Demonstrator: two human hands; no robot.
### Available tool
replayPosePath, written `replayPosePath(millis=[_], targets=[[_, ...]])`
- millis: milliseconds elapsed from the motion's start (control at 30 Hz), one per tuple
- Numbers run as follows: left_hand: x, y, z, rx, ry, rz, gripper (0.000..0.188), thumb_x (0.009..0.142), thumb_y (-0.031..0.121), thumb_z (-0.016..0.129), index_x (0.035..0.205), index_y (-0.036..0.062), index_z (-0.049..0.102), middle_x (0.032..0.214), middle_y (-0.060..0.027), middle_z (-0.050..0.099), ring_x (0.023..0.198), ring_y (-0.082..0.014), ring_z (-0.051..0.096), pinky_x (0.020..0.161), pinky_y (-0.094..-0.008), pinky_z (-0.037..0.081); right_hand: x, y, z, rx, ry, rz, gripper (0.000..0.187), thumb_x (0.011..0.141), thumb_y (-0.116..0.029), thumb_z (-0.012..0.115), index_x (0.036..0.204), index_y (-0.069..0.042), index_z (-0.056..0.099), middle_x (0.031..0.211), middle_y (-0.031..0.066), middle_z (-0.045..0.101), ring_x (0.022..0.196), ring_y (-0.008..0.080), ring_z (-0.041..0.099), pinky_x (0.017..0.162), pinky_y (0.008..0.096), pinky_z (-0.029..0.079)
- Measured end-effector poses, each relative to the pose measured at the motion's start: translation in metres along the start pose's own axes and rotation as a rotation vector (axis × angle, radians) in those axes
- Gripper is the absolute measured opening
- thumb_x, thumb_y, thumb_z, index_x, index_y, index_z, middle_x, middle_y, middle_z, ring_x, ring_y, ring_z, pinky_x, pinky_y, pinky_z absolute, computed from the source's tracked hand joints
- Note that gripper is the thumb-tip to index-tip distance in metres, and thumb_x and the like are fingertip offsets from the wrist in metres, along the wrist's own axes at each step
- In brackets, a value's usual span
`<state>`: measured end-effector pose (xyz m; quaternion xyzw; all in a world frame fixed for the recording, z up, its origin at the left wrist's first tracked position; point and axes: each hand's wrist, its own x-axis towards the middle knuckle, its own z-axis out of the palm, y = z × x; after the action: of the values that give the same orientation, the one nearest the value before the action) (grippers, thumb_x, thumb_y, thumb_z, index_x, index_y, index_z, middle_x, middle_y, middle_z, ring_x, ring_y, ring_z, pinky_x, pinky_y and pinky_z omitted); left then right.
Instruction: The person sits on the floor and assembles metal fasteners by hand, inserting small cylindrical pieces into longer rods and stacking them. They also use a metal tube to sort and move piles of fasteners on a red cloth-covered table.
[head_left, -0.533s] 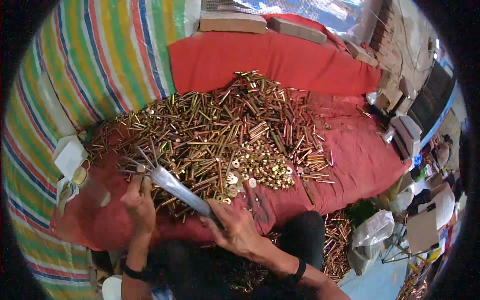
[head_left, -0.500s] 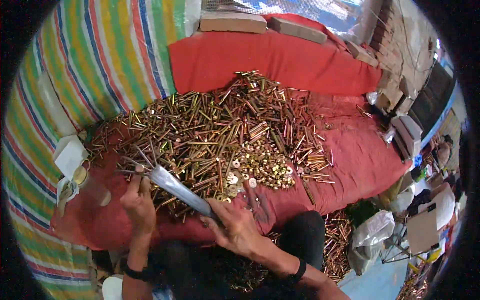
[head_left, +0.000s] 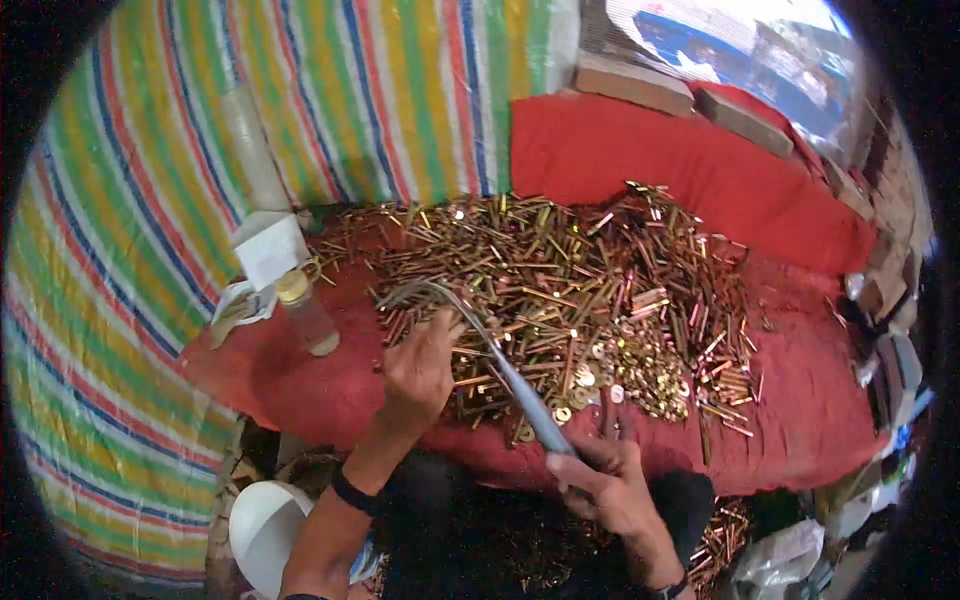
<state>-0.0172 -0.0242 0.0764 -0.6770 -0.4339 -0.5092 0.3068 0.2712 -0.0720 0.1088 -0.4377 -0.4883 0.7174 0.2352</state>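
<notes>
In my right hand [head_left: 615, 492] is the grey handle of a metal hand rake [head_left: 520, 392], fingers wrapped round its end. Its thin curved tines reach up and left over a broad heap of gold-coloured bolts [head_left: 560, 265]. My left hand [head_left: 420, 370] is closed close beside the tines, at the heap's left edge; what its fingers pinch, if anything, is hidden. Small gold-coloured nuts [head_left: 650, 375] lie in a cluster on the near right side of the heap. Flat washers [head_left: 585, 378] are scattered just left of the nuts.
Red cloth [head_left: 810, 350] lies under the heap. At left stand a clear jar [head_left: 312, 322] with a yellowish lid and a white box [head_left: 270, 250]. A striped sheet [head_left: 330, 100] hangs behind. Below left is a white bucket [head_left: 262, 530]; more bolts [head_left: 722, 535] lie low at right.
The view has swung left, so the heap sits further right. The rake has turned, its curved tines now seen side-on over the bolts. My left hand remains close to them.
</notes>
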Motion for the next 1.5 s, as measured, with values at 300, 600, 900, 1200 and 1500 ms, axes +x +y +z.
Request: replayPosePath(millis=[300,600,900,1200,1500], targets=[[0.001,0.02,-0.036,-0.696,-0.019,-1.075,0.021,0.106,0.015,0.06,0.11,-0.0051,0.066,0.092,-0.0178,0.073,0.074,-0.0208,0.072,0.061,-0.0359,0.058,-0.005,0.022,0.023,-0.321,0.264,-0.468,0.029,0.098,-0.021,0.073,0.109,0.006,0.07,0.078,0.0035,0.065,0.061,0.0102,0.054,0.058,0.0262,0.044],[0.023,-0.015,0.002,-0.477,-0.137,-1.092,0.038,0.106,0.033,0.057,0.097,-0.004,0.065,0.093,-0.0143,0.074,0.08,-0.021,0.068,0.074,-0.0339,0.054,-0.024,0.023,0.017,-0.334,0.434,-0.513,0.034,0.102,-0.017,0.067,0.125,0.008,0.066,0.106,0.0108,0.072,0.094,0.0124,0.062,0.087,0.0306,0.051],[0.012,0.04,-0.079,-0.627,-0.24,-1.06,0.029,0.1,0.019,0.066,0.112,-0.0074,0.071,0.106,-0.0122,0.076,0.1,-0.0165,0.071,0.092,-0.0299,0.054,-0.07,0.052,-0.014,-0.321,0.493,-0.316,0.038,0.092,-0.018,0.079,0.119,0.008,0.072,0.096,0.0071,0.075,0.086,0.0115,0.065,0.081,0.0268,0.051],[-0.041,0.124,-0.172,-0.849,-0.365,-1.495,0.023,0.103,0.013,0.061,0.108,-0.0067,0.071,0.097,-0.016,0.076,0.091,-0.0227,0.075,0.084,-0.035,0.06,-0.155,0.069,-0.053,-0.522,0.389,-0.053,0.04,0.081,-0.013,0.089,0.114,0.004,0.073,0.105,0.012,0.075,0.094,0.0166,0.071,0.082,0.0296,0.055],[-0.087,0.164,-0.18,-0.529,-0.695,-1.319,0.017,0.098,0.011,0.068,0.103,-0.0034,0.077,0.094,-0.0139,0.078,0.084,-0.0197,0.077,0.08,-0.0316,0.061,-0.157,0.074,-0.059,-0.955,-0.015,-0.133,0.038,0.085,-0.005,0.08,0.118,0.007,0.067,0.084,0.0205,0.07,0.073,0.0269,0.069,0.067,0.0377,0.052]])
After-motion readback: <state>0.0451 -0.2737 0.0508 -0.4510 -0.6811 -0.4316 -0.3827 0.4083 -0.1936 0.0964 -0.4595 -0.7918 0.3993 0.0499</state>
